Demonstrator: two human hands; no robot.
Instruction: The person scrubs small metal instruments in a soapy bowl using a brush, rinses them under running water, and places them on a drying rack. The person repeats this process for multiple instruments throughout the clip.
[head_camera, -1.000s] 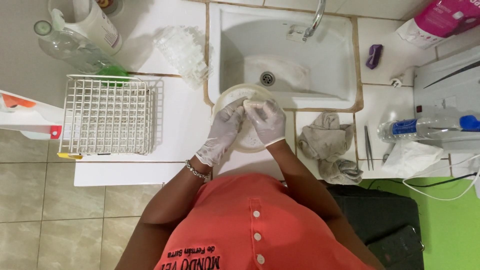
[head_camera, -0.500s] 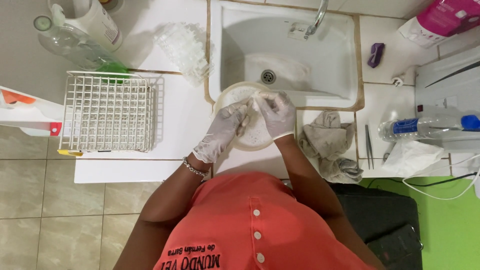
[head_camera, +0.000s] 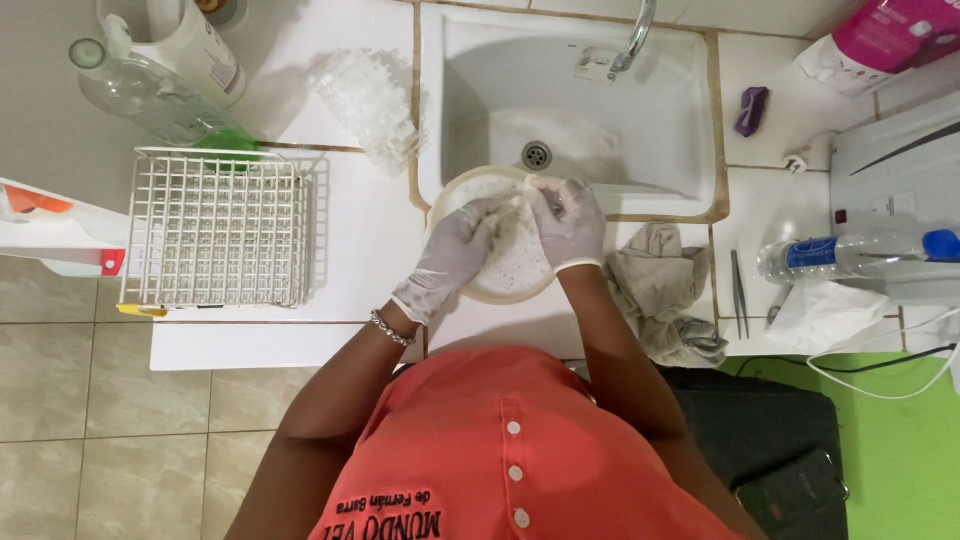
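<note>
A round cream plate (head_camera: 515, 268), covered in foam, is held over the front edge of the white sink (head_camera: 670, 120). My left hand (head_camera: 450, 255), in a white glove, grips the plate's left side. My right hand (head_camera: 568, 222), also gloved, presses on the plate's upper right rim, and something small and pale may be under its fingers. A bracelet sits on my left wrist.
A white wire dish rack (head_camera: 215, 228) stands left of the sink. Behind it are a clear bottle (head_camera: 140, 95), a white jug (head_camera: 195, 45) and a clear plastic tray (head_camera: 370, 100). A grey cloth (head_camera: 660, 290), tweezers (head_camera: 738, 292), a water bottle (head_camera: 850, 255) and a pink package (head_camera: 885, 35) lie right.
The plate has shifted slightly toward the sink. Both hands have moved across its surface, the right hand going up to the upper right rim.
</note>
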